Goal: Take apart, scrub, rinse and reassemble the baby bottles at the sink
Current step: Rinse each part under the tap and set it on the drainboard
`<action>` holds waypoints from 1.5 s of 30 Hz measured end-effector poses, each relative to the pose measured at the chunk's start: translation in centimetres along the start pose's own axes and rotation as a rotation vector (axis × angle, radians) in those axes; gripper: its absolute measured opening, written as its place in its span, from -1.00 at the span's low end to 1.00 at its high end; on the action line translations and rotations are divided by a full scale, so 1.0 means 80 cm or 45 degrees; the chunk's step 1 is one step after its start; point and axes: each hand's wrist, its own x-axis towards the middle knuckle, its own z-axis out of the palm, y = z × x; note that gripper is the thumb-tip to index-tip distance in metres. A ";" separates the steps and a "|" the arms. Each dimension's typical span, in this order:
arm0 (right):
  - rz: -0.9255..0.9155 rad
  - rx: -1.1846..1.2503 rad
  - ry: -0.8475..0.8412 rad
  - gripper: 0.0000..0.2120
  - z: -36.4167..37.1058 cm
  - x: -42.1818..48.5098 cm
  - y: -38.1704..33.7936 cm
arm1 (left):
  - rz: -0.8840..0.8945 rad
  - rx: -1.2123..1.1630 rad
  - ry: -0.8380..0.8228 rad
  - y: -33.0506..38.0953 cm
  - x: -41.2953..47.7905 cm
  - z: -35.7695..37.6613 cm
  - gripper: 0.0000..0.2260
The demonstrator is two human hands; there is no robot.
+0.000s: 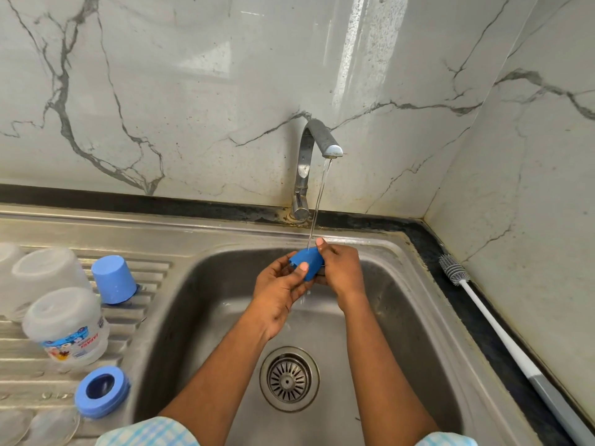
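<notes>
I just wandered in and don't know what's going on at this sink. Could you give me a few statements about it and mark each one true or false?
1. Water runs from the tap onto a blue cap. True.
2. The bottle brush lies inside the sink. False: it lies on the dark counter to the right of the sink.
3. A printed bottle stands upside down on the drainboard. True.
4. Only the right hand holds the blue cap. False: the left hand grips it too.
</notes>
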 end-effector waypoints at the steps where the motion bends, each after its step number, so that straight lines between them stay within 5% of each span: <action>1: -0.002 -0.005 0.027 -0.64 -0.001 0.003 0.003 | 0.054 0.092 0.023 -0.001 0.001 0.000 -0.66; 4: -0.001 -0.048 -0.173 -0.79 0.000 -0.002 0.000 | 0.179 0.290 0.138 -0.003 0.003 -0.006 -0.66; 6: -0.024 -0.038 -0.296 -0.72 0.001 -0.006 -0.002 | 0.126 0.172 0.143 0.000 0.003 -0.008 -0.70; 12: -0.101 0.111 -0.236 -0.80 -0.006 -0.005 -0.009 | -0.300 -0.271 -0.009 0.011 -0.002 -0.002 -0.60; 17: -0.137 -0.120 -0.024 -0.89 -0.004 -0.005 -0.008 | -0.287 -0.251 0.081 0.008 0.000 -0.001 -0.61; 21: -0.115 -0.434 -0.129 -0.67 -0.007 -0.006 -0.005 | 0.060 0.383 0.214 0.001 0.003 -0.005 -0.65; 24: -0.122 -0.652 -0.403 -0.38 0.000 -0.016 -0.003 | 0.321 0.904 0.290 -0.002 0.002 -0.008 -0.36; 28: -0.085 -0.698 -0.332 -0.63 -0.001 -0.020 -0.007 | 0.401 0.818 0.181 0.005 0.001 -0.008 -0.34; 32: 0.027 -0.478 -0.387 -0.55 -0.007 -0.024 -0.013 | 0.444 0.751 0.393 0.026 0.002 -0.002 -0.66; 35: 0.137 -0.745 -0.502 -0.58 -0.009 -0.026 -0.011 | 0.462 0.832 0.479 0.039 0.009 -0.003 -0.71; 45: 0.011 -0.552 -0.479 -0.47 -0.012 -0.025 -0.017 | 0.463 1.499 0.054 0.074 0.065 0.056 -0.50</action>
